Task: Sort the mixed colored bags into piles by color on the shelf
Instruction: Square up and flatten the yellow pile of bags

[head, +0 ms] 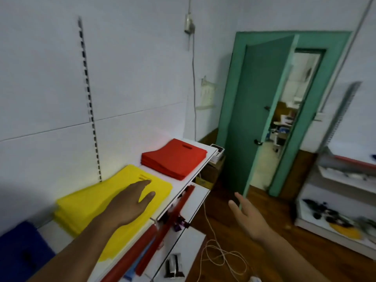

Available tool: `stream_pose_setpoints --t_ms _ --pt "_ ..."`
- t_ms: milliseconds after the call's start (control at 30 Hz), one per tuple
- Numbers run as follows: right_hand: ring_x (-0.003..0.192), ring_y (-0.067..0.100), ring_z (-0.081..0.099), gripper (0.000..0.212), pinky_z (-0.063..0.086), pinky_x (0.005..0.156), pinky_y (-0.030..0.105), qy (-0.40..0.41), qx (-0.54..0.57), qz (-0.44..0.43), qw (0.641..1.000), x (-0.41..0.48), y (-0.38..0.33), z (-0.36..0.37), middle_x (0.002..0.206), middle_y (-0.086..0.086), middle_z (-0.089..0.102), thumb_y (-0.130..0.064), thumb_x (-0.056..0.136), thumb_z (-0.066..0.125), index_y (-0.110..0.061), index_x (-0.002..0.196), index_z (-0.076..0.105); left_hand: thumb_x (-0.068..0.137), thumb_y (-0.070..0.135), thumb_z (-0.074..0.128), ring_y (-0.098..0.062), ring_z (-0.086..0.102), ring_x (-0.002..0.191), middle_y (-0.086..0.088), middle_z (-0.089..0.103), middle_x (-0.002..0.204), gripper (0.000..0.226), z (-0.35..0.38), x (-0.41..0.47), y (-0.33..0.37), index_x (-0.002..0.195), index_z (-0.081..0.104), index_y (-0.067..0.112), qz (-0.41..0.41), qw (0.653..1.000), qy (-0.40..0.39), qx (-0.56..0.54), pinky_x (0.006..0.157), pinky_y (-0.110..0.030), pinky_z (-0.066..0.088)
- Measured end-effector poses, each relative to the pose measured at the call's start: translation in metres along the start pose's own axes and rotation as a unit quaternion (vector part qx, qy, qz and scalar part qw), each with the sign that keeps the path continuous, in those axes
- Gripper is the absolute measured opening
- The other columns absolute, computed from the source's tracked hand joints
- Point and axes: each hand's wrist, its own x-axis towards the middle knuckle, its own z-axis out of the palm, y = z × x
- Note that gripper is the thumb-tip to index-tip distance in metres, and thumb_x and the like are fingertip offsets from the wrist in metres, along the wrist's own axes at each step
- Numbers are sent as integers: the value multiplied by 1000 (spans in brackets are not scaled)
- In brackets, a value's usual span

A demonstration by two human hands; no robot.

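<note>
No writing is readable. On the white wall shelf (179, 186), the left hand (130, 202) lies flat, fingers spread, on the yellow flat bag pile (85, 208), between a red pile (175, 157) and a blue pile (22, 249). The right hand (247, 218) is open and empty over the wooden floor (264, 202), near a green door (256, 110).

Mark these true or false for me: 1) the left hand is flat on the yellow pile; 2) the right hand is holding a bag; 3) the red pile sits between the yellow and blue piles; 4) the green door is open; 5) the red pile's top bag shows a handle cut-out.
1) True. The left hand lies palm down on the yellow pile.
2) False. The right hand is open and empty, out over the floor.
3) False. The yellow pile lies between the red pile and the blue pile.
4) True. The green door stands ajar, with another room visible.
5) True. The cut-out is near its far edge.
</note>
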Motion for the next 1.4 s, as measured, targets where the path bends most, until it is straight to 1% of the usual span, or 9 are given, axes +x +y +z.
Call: stream_pose_setpoints --t_ms 267,433,533,633,767,900,1033,1267,1400 --pt "153 28 10 85 19 122 47 -3 -133 15 991 21 70 -76 166 -1 13 -72 86 27 -33 159 9 98 64 37 -10 37 142 9 42 155 64 48 50 62 152 36 30 53 996 1 71 113 -29 35" --pt "153 23 13 79 17 123 43 -25 -160 -15 987 77 106 -97 166 -4 12 -68 93 30 -31 159 10 85 86 10 -12 46 137 6 52 148 94 78 83 81 147 47 26 44 994 19 98 113 -29 37" --pt "151 17 21 77 17 123 39 -38 -167 -63 983 120 114 -102 166 -4 13 -68 95 31 -31 158 9 84 84 7 -12 46 137 7 52 148 93 83 102 89 147 47 27 5 992 40 117 112 -29 37" --pt "153 22 16 76 19 121 44 -61 -164 -89 980 162 109 -96 166 -6 13 -67 95 32 -34 159 9 83 84 5 -10 40 141 12 45 152 90 78 105 93 149 41 34 -66 989 48 121 115 -29 31" --pt "151 19 21 72 26 118 43 -112 -106 -158 975 202 76 -61 164 -7 21 -66 95 36 -35 158 16 84 84 4 -9 44 136 14 49 148 87 57 82 74 143 46 36 -133 978 77 139 111 -30 37" --pt "147 10 28 73 27 119 36 -191 -32 -257 947 226 28 -4 160 -11 30 -67 94 39 -34 157 23 98 65 33 -13 44 137 9 46 151 60 24 36 47 147 45 32 -242 953 125 134 111 -32 37" --pt "147 9 28 81 26 120 32 -246 34 -296 922 236 -30 68 160 -9 30 -73 90 41 -30 157 28 97 61 38 -16 44 137 3 44 153 64 2 -17 8 149 43 26 -337 918 198 63 111 -33 36" --pt "134 3 35 56 25 108 19 -311 117 -268 904 252 -106 163 156 -2 39 -41 102 49 -17 152 39 100 49 49 -22 37 143 -5 36 158 65 3 -53 -37 154 35 15 -420 868 262 -37 115 -38 32" --pt "131 15 50 79 36 114 37 -352 218 -203 887 262 -127 195 144 0 54 -70 84 58 -16 142 53 98 53 50 -26 49 133 -3 48 147 63 13 -56 -51 148 42 15 -441 838 295 -126 109 -42 42"
